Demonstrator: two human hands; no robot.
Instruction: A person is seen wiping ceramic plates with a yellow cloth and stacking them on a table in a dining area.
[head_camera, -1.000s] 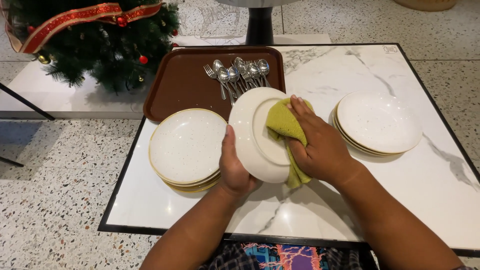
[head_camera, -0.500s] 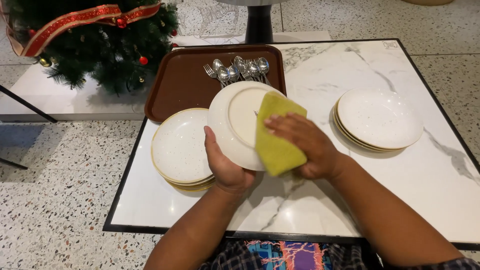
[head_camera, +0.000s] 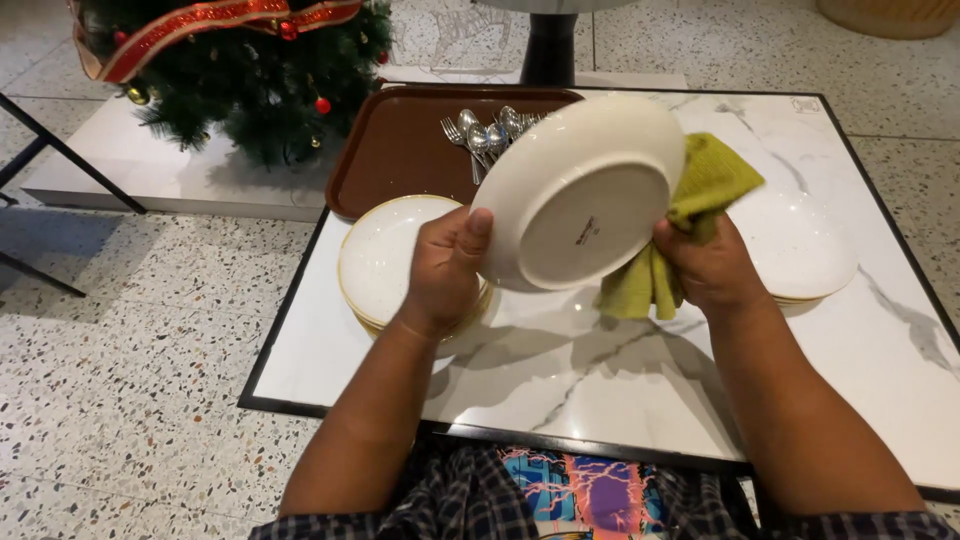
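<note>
Marble-topped counter (head_camera: 560, 380), plate wiped above it.
Head view: left hand (head_camera: 445, 265) clamps the round white ceramic plate (head_camera: 580, 190) at 9 o'clock, underside tilted toward the camera for wiping; right hand (head_camera: 710, 270) bunches a yellow-green cloth (head_camera: 690, 210) against its 3 o'clock rim. Stacked white plates (head_camera: 385, 255) flank it.

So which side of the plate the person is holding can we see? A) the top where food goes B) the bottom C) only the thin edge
B: the white plate is tipped up between the left hand and the right hand, showing its flat underside with the round foot ring, and the green cloth is behind it.
</note>
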